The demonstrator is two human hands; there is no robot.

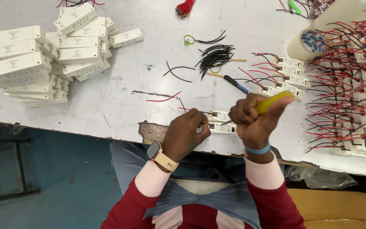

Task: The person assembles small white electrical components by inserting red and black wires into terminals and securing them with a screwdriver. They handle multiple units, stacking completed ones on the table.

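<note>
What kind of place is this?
Probably a small electronics assembly bench: stacks of white plastic boxes, rows of wired units, and loose black wires on a worn white table.

My right hand (255,121) grips a glossy yellow plastic screwdriver handle (274,101); my left hand (187,133) pinches a matt white plastic box (222,122) on the scratched, chipped painted tabletop (119,101).

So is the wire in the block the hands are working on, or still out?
In, it seems: a red wire runs into the white block, pinched by the left hand.
</note>
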